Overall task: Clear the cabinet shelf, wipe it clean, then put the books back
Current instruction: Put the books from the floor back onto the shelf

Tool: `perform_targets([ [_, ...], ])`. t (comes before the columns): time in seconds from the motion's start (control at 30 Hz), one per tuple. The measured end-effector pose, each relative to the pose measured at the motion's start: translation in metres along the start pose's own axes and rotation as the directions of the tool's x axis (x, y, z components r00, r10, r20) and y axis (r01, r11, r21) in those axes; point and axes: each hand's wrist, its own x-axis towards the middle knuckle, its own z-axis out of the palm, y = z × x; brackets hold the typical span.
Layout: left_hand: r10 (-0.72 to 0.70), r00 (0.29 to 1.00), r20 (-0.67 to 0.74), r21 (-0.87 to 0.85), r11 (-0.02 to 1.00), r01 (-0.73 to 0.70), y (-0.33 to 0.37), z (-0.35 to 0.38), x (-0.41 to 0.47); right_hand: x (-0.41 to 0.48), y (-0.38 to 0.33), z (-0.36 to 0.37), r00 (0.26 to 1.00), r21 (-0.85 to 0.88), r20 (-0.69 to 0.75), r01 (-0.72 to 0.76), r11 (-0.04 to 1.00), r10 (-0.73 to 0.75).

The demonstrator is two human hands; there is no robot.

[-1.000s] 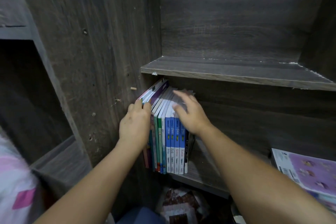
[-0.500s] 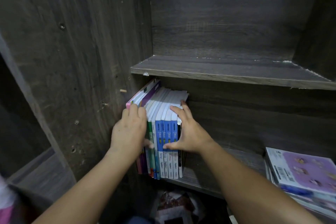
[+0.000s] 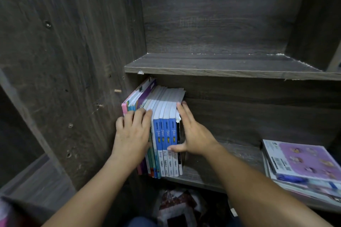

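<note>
Books (image 3: pixel 167 140) upright on shelf (image 3: pixel 245 155).
I see left hand (image 3: pixel 132 134) flat at nine o'clock, right hand (image 3: pixel 193 134) flat at three.

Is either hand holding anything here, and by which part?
Nothing is gripped. The left hand rests on the spines of the upright books; the right hand lies straight-fingered against the row's right side, thumb across the blue spines.

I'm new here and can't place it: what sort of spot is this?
Likely a study or storage corner in a home, seen at a dark wood-grain cabinet. A row of upright schoolbooks with blue spines stands on its lower shelf, and a flat stack of books lies further right.
</note>
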Motion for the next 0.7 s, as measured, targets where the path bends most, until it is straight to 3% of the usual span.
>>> perform_targets([
  [0.27, 0.100, 0.993, -0.054, -0.142, 0.984, -0.107, 0.054, -0.012, 0.021, -0.055, 0.036, -0.018, 0.995, -0.147, -0.079, -0.066, 0.987, 0.055],
  [0.47, 0.301, 0.948, -0.106, -0.258, 0.912, -0.319, 0.128, 0.003, 0.023, -0.118, 0.084, -0.042, 0.975, -0.348, -0.186, -0.180, 0.920, 0.120],
  [0.7, 0.448, 0.889, 0.097, -0.435, 0.822, -0.368, 0.229, 0.038, 0.019, -0.203, 0.142, -0.049, 0.910, -0.465, -0.228, -0.414, 0.782, 0.346],
])
